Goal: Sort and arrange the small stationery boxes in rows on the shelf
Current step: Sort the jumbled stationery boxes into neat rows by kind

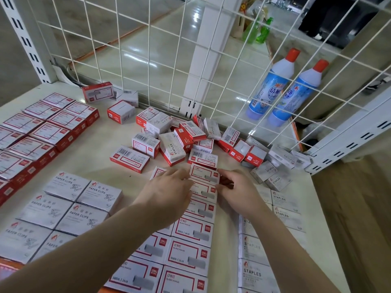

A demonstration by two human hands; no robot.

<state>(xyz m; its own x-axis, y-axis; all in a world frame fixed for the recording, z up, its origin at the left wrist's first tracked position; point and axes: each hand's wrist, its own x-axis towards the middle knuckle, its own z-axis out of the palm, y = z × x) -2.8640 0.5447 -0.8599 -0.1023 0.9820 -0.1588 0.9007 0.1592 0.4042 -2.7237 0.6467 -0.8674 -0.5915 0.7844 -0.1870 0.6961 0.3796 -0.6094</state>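
Your sorted boxes [191, 229] lie flat in rows (red-and-white, paper clips, staples); unsorted boxes [182, 140] lie jumbled behind them.

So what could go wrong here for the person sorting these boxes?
The left hand and right hand press the top box into its row; a shove could skew the row. The loose pile sits close behind and could get knocked. Grey boxes lie near the shelf's right edge and might slip off.
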